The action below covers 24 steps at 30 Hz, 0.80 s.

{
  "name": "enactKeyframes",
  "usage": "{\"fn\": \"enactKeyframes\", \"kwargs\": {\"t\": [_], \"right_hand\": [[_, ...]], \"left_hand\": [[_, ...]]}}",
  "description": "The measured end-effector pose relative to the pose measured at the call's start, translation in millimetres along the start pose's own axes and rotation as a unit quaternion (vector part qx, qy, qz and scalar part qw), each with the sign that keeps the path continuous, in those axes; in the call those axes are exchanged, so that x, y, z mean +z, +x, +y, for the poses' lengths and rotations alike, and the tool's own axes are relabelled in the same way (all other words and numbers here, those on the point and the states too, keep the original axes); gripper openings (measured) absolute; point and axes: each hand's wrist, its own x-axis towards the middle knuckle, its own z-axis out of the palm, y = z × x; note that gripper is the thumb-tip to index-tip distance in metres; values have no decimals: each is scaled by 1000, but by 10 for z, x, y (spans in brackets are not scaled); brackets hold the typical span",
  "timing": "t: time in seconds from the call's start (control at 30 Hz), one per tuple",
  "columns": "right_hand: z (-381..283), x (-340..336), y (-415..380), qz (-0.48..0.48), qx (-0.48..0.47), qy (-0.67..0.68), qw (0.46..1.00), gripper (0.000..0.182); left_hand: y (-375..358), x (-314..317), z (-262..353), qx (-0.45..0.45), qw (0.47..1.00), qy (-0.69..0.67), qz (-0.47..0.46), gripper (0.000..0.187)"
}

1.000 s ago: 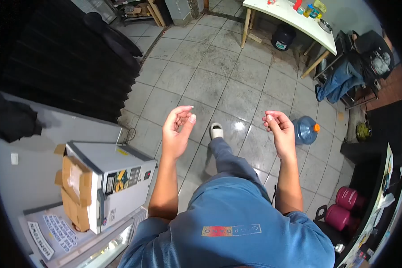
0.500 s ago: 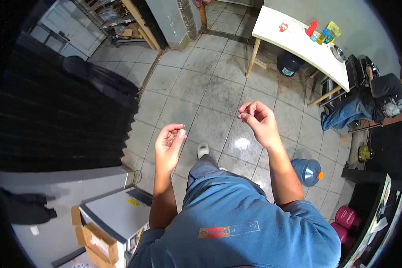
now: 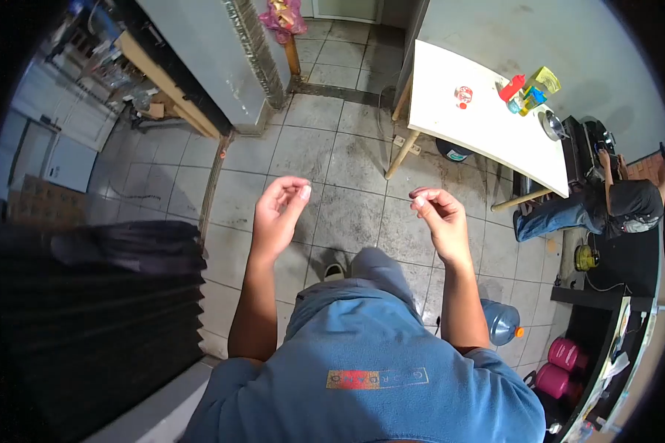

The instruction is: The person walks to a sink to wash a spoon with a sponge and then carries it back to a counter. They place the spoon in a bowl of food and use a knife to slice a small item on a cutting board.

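Out in front of my body, both hands are raised over the tiled floor, apart from each other. My left hand [image 3: 277,220] has its fingers curled, with the thumb tip up against the index fingertip. My right hand [image 3: 443,220] is pinched too, thumb to fingers, and a small dark spot shows at its fingertips. What either pinch holds is too small to make out. The white table [image 3: 440,118] stands beyond my right hand. Below the hands are my legs in grey trousers and one light shoe [image 3: 335,271].
A red bottle [image 3: 511,88], a metal bowl [image 3: 552,127] and other items stand on the table. A person [image 3: 621,203] bends at the right by a black stove. A blue water jug [image 3: 501,323] lies near my right arm. A black curtain [image 3: 111,317] hangs at left.
My view has moved forward across the floor, toward the doorway and table. My left hand has risen in view; the right hand has dropped slightly. My other leg has swung forward.
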Motion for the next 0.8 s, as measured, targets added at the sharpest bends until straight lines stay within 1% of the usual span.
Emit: {"fn": "enactKeyframes", "kwargs": {"t": [0.07,0.13,0.17,0.23,0.33,0.37,0.4,0.43,0.47,0.5,0.57,0.6,0.7,0.8], "right_hand": [[19,48,430,22,6,26,999,12],[137,81,895,6,-60,80,995,14],[176,116,1146,16,-51,82,995,18],[318,174,1713,24,-60,91,994,19],[372,222,2693,10,-69,110,991,23],[336,234,3023,14,-49,102,994,22],[301,251,3261,20,-16,93,995,21],[212,269,3554,22,-13,88,996,20],[135,291,3842,24,-25,88,996,17],[46,305,4127,30,-12,93,995,16],[-98,350,4641,33,4,95,995,15],[-155,372,4900,31,-3,90,995,14],[-232,468,5714,25,-16,83,996,12],[-170,526,6546,27,-24,82,996,11]], "left_hand": [[577,26,34,-1,1000,0,-29,15],[1146,37,-22,-9,998,9,-54,15],[1431,34,-78,-6,997,14,-71,15],[2012,18,-220,15,995,24,-96,15],[2880,-10,-369,13,995,18,-96,16],[3166,-3,-356,-14,995,50,-82,17],[3410,-11,-323,-25,994,55,-85,17],[3662,-3,-269,-25,995,55,-78,16],[3943,9,-229,-18,996,52,-70,16],[4211,-9,-208,12,996,46,-79,17],[4668,-26,-104,12,996,48,-71,17],[4897,-34,-66,16,997,52,-63,17],[5618,-71,-183,25,998,42,-46,18],[6418,-106,-447,22,999,23,-33,19]]}}
